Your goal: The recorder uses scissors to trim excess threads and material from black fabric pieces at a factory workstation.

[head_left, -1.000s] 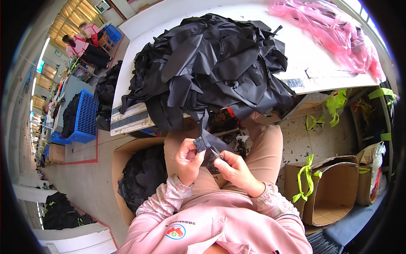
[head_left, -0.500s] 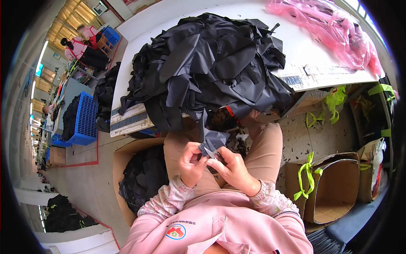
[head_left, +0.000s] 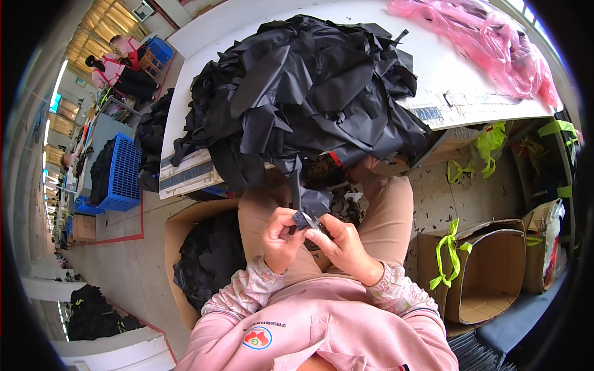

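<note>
Over my lap, my left hand (head_left: 279, 240) pinches the end of a black fabric piece (head_left: 314, 202). My right hand (head_left: 348, 250) is closed close beside it, thumb and fingers together on a small pointed metal blade (head_left: 314, 225). The blade lies against the pinched fabric edge; its handle is hidden in the hand. From my fingers the fabric runs up toward a large heap of black fabric pieces (head_left: 309, 93) on the white table (head_left: 204, 21).
Left of my legs stands a cardboard box (head_left: 176, 247) filled with black pieces. Open cardboard boxes (head_left: 492, 278) with green ties stand at right. Pink plastic sheeting (head_left: 489, 49) lies on the table. A blue crate (head_left: 124, 173) and two people are farther left. Dark scraps litter the floor.
The pinched fabric end has turned slightly between my fingers, and less of the blade shows. Both hands stay in nearly the same place.
</note>
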Tool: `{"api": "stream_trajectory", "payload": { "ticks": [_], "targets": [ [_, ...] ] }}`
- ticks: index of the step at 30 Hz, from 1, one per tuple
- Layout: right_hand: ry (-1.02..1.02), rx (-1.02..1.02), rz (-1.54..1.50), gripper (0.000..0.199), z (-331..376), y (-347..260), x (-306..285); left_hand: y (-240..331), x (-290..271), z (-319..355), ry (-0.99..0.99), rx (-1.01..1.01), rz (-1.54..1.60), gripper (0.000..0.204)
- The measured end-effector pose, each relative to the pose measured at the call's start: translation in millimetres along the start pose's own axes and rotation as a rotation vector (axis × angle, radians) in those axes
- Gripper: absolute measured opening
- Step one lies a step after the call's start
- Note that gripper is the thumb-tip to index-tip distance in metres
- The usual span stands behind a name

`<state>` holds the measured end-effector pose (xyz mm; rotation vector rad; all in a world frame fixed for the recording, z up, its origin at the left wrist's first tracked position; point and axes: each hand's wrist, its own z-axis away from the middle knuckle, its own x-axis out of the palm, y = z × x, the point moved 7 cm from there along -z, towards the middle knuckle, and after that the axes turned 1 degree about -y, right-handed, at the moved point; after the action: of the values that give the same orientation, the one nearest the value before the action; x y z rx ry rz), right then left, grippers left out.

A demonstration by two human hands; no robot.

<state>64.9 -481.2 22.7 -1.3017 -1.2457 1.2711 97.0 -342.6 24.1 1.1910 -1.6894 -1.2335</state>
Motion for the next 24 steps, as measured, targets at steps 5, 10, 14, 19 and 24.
{"api": "stream_trajectory", "payload": {
  "ticks": [5,10,14,19,24],
  "targets": [
    [0.02,-0.052,0.03,0.024,-1,-7,-3,1,3,1,-0.031,-0.002,-0.009,0.018],
    [0.018,-0.02,0.021,0.024,2,-1,-5,6,4,0,-0.053,0.026,-0.043,0.018],
    [-0.004,0.089,-0.109,0.029,2,5,-9,6,4,-4,-0.073,-0.042,-0.008,0.016],
    [-0.116,0.132,-0.069,0.036,2,2,-22,1,3,-13,-0.2,-0.149,0.054,0.013],
    [-0.215,0.104,-0.001,0.039,-2,-6,-30,-7,6,-12,-0.285,-0.259,0.253,0.009]
  ]
}}
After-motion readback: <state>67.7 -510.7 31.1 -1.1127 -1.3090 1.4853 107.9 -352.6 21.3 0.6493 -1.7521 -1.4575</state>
